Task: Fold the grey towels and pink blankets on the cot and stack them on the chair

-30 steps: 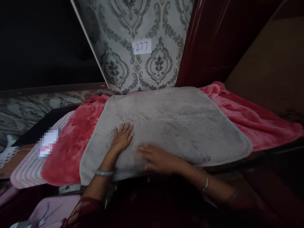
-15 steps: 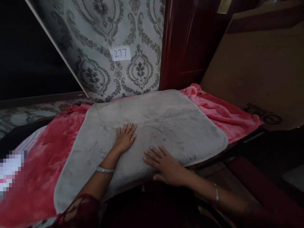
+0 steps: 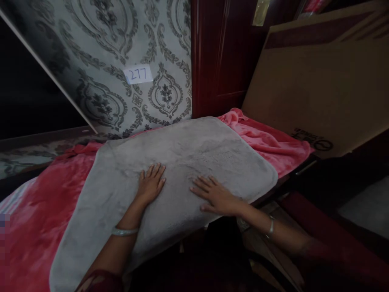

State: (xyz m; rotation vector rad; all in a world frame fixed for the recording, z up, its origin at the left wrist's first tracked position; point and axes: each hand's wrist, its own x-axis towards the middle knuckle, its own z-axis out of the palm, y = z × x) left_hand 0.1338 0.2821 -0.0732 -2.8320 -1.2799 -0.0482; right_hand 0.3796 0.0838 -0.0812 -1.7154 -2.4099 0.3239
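A grey plush towel [image 3: 182, 162] lies spread flat over a pink-red blanket [image 3: 39, 211]. My left hand [image 3: 150, 184] rests palm down on the towel near its middle, fingers apart. My right hand [image 3: 217, 195] lies flat on the towel too, close to its near edge, fingers spread and pointing left. Neither hand grips anything. Both wrists wear a bangle.
A patterned grey wall [image 3: 121, 61] with a paper label reading 277 [image 3: 138, 75] stands behind. A dark red wooden door [image 3: 219, 61] is at the back, a big cardboard box [image 3: 319, 81] at the right. The surface's front edge drops into dark space below.
The view has swung right, so the towel and blanket sit further left. My right hand has slid rightward along the towel; my left hand stays pressed near the middle.
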